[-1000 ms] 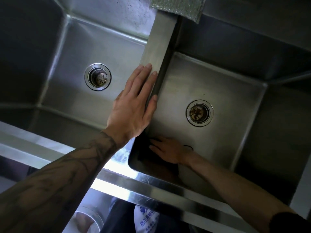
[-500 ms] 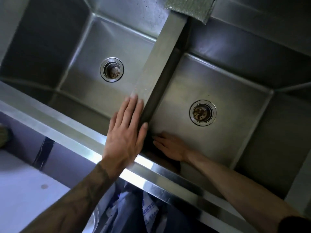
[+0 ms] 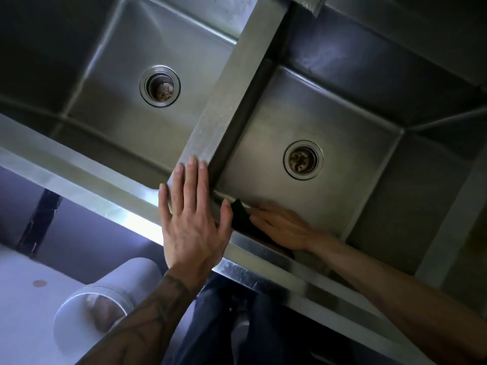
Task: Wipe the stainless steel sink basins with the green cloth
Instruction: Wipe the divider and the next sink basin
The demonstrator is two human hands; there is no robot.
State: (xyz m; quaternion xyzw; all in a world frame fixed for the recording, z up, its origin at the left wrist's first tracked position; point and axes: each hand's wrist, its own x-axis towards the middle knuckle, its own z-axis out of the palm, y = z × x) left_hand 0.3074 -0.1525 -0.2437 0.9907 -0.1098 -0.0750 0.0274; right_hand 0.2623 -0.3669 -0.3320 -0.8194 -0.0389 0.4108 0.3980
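Two stainless steel basins lie side by side, the left basin and the right basin, split by a flat divider. My left hand rests flat, fingers straight, where the divider meets the front rim. My right hand is down in the right basin's near-left corner, fingers straight, pressing a dark cloth against the floor and near wall. Most of that cloth is hidden under the hand and in shadow. A green-grey textured cloth hangs at the divider's far end.
Each basin has a round drain, the left drain and the right drain. The shiny front rim runs across below the basins. Under it are a white pipe and my dark trousers.
My left hand has slid back along the divider to the front rim. My right hand stays in the near-left corner, shifted slightly, and a dark corner of cloth now shows beside it.
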